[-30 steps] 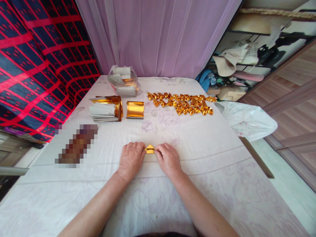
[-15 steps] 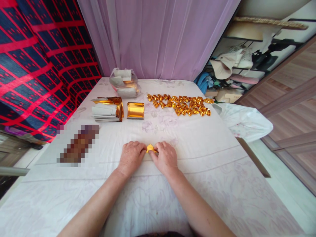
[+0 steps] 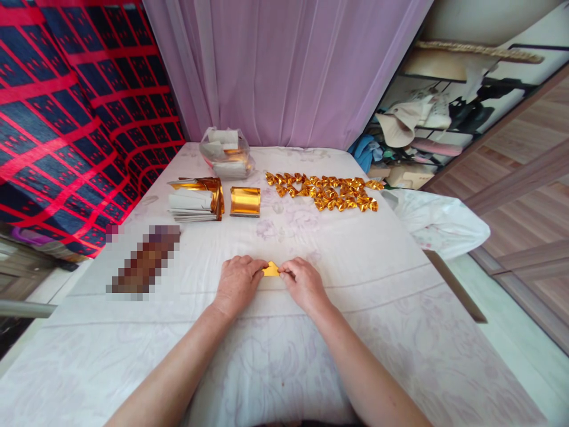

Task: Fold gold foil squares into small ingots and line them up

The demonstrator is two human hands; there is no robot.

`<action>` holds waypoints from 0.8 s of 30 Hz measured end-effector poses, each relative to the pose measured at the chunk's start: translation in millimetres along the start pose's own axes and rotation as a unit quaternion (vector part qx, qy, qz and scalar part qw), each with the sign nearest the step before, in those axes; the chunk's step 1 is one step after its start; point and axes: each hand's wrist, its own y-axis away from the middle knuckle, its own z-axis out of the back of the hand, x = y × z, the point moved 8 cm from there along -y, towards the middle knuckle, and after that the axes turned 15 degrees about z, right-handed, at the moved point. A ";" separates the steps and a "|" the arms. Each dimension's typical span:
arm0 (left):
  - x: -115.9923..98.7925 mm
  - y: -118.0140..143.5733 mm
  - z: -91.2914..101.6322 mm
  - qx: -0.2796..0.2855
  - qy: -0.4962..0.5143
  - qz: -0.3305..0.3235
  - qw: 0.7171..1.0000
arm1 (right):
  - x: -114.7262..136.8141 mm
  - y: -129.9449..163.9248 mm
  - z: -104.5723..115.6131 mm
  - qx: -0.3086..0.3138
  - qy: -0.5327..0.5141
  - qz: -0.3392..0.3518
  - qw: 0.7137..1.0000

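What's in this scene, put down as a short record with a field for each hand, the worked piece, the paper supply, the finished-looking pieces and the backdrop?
Left hand: pinching one end of the worked piece
Right hand: pinching the other end
Worked piece: small gold folded paper, pointed at the top
Paper supply: fanned stack; gold sheet to its right; clear bag of papers behind
Folded pieces: many, in loose rows, far right
Backdrop: purple curtain
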 end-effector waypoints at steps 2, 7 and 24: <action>0.5 0.6 -0.9 -0.004 0.000 -0.003 1.000 | -0.4 0.3 0.0 -0.002 0.001 0.005 1.000; 0.5 3.4 -2.8 -0.024 -0.020 -0.019 0.999 | 4.5 2.3 0.4 0.002 0.028 0.018 0.999; -12.3 17.0 -3.3 -0.044 -0.122 -0.141 0.982 | 32.4 1.0 -10.3 0.149 0.257 0.113 0.948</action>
